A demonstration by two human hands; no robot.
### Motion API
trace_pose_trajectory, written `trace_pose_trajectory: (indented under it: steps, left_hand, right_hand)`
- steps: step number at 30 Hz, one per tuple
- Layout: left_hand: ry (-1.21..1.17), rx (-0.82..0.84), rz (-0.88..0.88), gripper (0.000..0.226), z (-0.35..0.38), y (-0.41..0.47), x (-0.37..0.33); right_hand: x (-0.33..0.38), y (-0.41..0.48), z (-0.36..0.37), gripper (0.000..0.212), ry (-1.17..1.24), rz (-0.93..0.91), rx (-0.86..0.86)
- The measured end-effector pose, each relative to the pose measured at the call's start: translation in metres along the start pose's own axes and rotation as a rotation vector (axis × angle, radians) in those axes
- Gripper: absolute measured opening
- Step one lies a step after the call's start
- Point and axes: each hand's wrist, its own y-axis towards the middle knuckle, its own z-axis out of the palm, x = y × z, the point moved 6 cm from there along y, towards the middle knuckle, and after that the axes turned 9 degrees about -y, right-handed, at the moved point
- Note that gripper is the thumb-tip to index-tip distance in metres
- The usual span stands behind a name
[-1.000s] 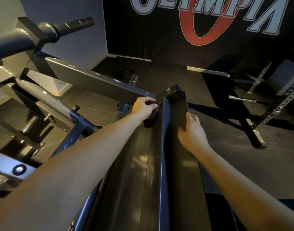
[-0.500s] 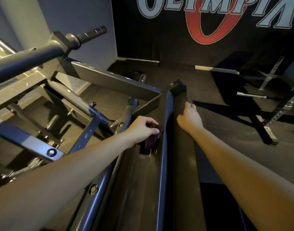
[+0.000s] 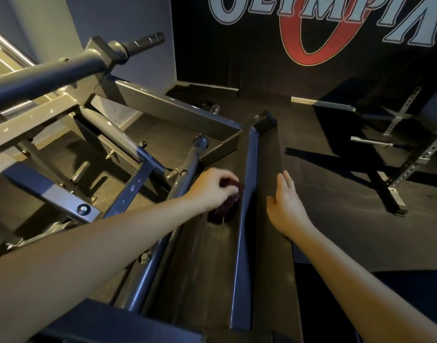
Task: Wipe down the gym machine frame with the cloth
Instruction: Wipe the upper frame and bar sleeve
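Curled around a bunched dark maroon cloth, our left hand holds it against the left face of the long grey-blue steel beam of the gym machine frame, about midway along it. Our right hand lies flat on the beam's right face with straight fingers, gripping nothing. We judge the cloth could work loose from its bunch and drop into the dark channel left of the beam if the pinch slackens during a stroke. Our knuckles could also knock the round grey tube just left of the hand. Most of the cloth sits under the hand and blurs into shadow, so we cannot tell how much of it touches metal. The beam's near end is cut off at the lower edge.
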Motion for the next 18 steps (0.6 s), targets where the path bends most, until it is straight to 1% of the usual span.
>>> trace_pose_trajectory:
  steps: [3, 5, 7, 10, 13, 15, 18]
  left_hand:
    - [0.032, -0.124, -0.037, 0.018, -0.002, 0.044, 0.015]
    - [0.019, -0.126, -0.057, 0.017, -0.003, 0.047, 0.020]
    - [-0.005, -0.029, -0.036, 0.017, -0.005, 0.023, 0.017]
    - [-0.039, 0.210, -0.004, 0.017, -0.004, -0.049, 0.003]
    - [-0.087, 0.409, -0.052, 0.018, 0.001, -0.123, -0.006]
    - [-0.094, 0.426, -0.061, 0.018, 0.004, -0.147, -0.008]
    - [-0.022, 0.341, 0.009, 0.018, 0.004, -0.125, -0.015]
  right_hand:
    - [-0.002, -0.001, 0.002, 0.074, -0.007, 0.000, -0.006]
    - [-0.003, -0.001, 0.003, 0.074, -0.015, 0.001, -0.015]
    - [-0.004, 0.000, 0.003, 0.073, -0.004, 0.000, -0.020]
    - [-0.005, 0.000, 0.003, 0.073, 0.020, 0.018, -0.018]
    - [-0.005, -0.002, 0.003, 0.073, 0.033, 0.022, -0.008]
    - [-0.005, -0.003, 0.004, 0.072, 0.030, 0.014, -0.004]
    - [-0.005, -0.002, 0.004, 0.072, 0.021, 0.013, -0.009]
